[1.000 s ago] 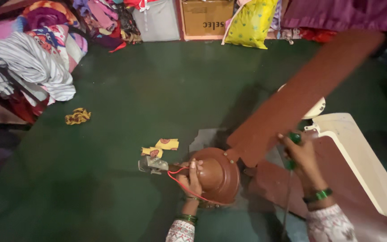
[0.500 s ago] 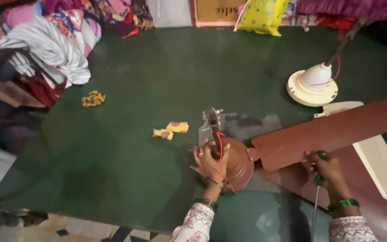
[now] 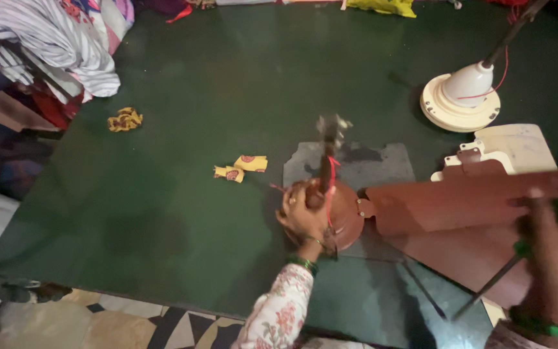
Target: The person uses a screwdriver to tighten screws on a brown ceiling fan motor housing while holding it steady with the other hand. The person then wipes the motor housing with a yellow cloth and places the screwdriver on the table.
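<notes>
The brown fan motor (image 3: 334, 213) on the green table (image 3: 182, 129) is gripped by the left hand (image 3: 301, 218). A screwdriver (image 3: 524, 255) is clasped in the blurred right hand (image 3: 553, 239). One brown blade (image 3: 466, 203) is already attached; others lie loose beneath.

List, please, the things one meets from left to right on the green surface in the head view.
Striped cloth pile → small yellow crumpled rag → yellow and red cloth scraps → left hand on the brown fan motor → brown fan blade → right hand holding a screwdriver.
</notes>
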